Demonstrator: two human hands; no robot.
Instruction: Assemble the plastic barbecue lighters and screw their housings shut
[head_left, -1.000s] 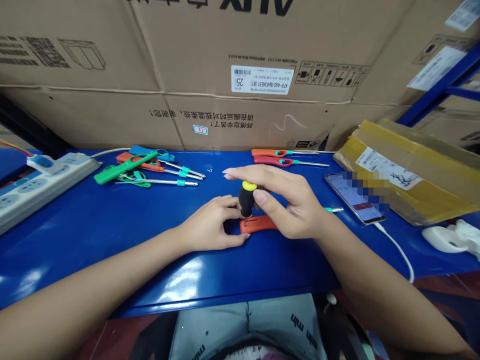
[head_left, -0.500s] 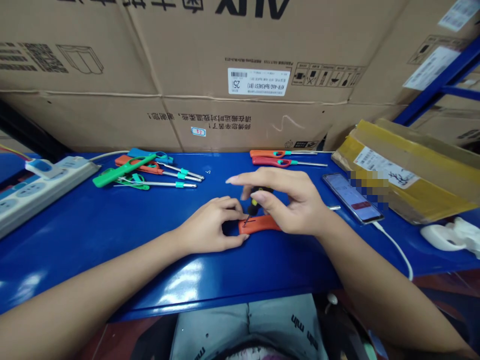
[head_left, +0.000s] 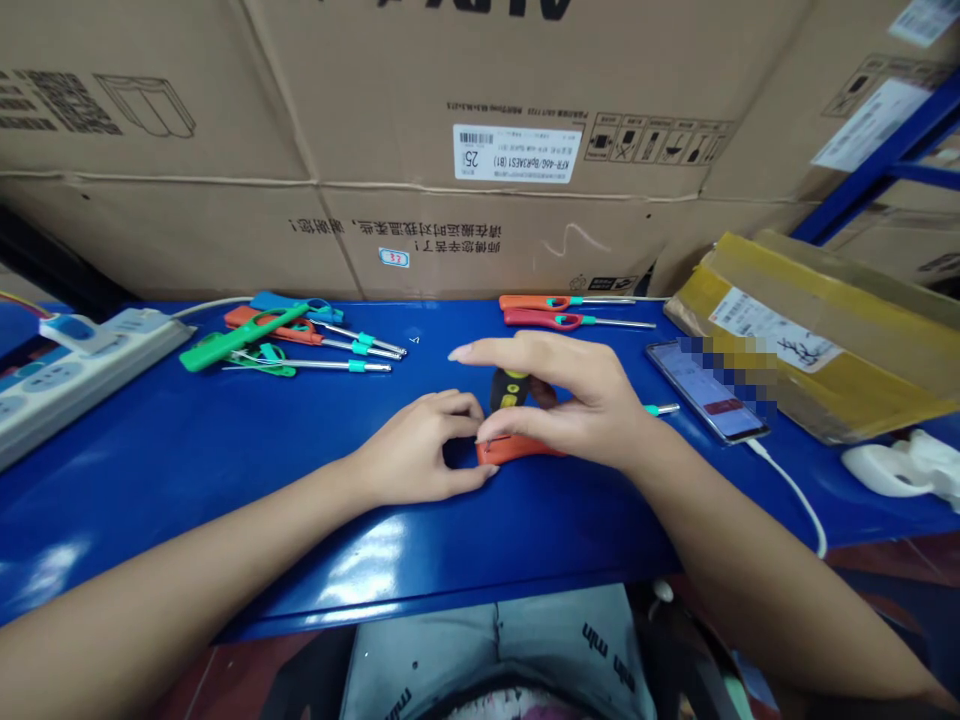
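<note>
An orange stick lighter (head_left: 517, 448) lies on the blue table in front of me, its metal tube pointing right and partly hidden by my right hand. My left hand (head_left: 427, 445) pinches the lighter's handle end between thumb and fingers. Over that same end, my right hand (head_left: 577, 395) holds a screwdriver (head_left: 510, 390) with a black and yellow handle. Its index finger is stretched out to the left, and the thumb tip reaches down near the handle end of the lighter. The thumb hides the screwdriver's lower part.
Several stick lighters (head_left: 251, 335) lie piled at the back left. An orange lighter (head_left: 536, 302) and a red lighter (head_left: 544, 319) lie at the back. A power strip (head_left: 82, 370) is left; a phone (head_left: 694, 385) and taped parcel (head_left: 817, 340) are right. A cardboard box (head_left: 375, 240) stands behind.
The screwdriver has gone from tilted to more upright, and more of its handle shows. My right thumb has moved left and down toward the lighter's end. My left hand keeps its grip.
</note>
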